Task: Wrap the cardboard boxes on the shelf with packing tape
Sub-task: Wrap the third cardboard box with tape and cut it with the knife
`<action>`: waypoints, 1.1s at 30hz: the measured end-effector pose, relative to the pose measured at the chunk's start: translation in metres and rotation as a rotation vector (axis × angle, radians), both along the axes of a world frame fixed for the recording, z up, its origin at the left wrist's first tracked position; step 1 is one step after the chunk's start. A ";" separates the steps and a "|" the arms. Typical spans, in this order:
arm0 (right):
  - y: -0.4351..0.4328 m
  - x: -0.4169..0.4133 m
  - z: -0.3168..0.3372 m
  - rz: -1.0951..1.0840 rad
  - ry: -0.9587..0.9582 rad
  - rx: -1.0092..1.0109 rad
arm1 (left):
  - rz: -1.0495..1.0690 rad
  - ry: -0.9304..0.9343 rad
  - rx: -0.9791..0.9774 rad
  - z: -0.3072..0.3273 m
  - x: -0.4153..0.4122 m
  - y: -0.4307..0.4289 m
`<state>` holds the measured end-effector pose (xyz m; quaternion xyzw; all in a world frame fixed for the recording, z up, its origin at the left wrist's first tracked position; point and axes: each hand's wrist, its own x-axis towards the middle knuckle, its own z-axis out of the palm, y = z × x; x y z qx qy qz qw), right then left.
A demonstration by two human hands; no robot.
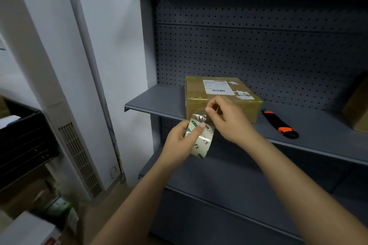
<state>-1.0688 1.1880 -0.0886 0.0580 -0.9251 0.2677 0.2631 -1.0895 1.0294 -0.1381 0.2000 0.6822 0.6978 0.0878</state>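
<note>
A brown cardboard box (201, 93) with a white label and shiny tape over it sits on the grey shelf (157, 101), near its front edge. Just in front of the box, my left hand (179, 141) grips a roll of clear packing tape (201, 141), thumb across its outer face. My right hand (225, 117) pinches the loose end of the tape between thumb and fingers, at the box's front face. A short strip of tape stretches from the roll up to those fingers.
A black and orange utility knife (278, 123) lies on the shelf to the right of the box. A second cardboard box (356, 109) stands at the far right edge. A lower shelf (239, 185) juts out below. White column and black crates stand left.
</note>
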 end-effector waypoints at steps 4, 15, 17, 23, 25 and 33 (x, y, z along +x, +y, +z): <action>0.020 -0.028 0.002 0.035 0.021 -0.005 | 0.010 -0.025 -0.021 -0.002 -0.030 0.017; 0.041 -0.097 0.016 0.200 -0.042 0.127 | 0.274 -0.161 -0.097 -0.013 -0.072 0.042; 0.046 -0.105 0.023 0.204 -0.067 0.072 | 0.257 -0.134 -0.050 -0.009 -0.070 0.044; 0.050 -0.138 0.029 0.232 -0.275 -0.060 | 0.273 -0.166 -0.032 -0.001 -0.084 0.047; 0.050 -0.144 0.027 0.236 -0.313 -0.106 | 0.282 -0.175 -0.038 -0.003 -0.085 0.050; 0.051 -0.156 0.015 0.226 -0.367 -0.125 | 0.301 -0.206 -0.016 -0.007 -0.093 0.049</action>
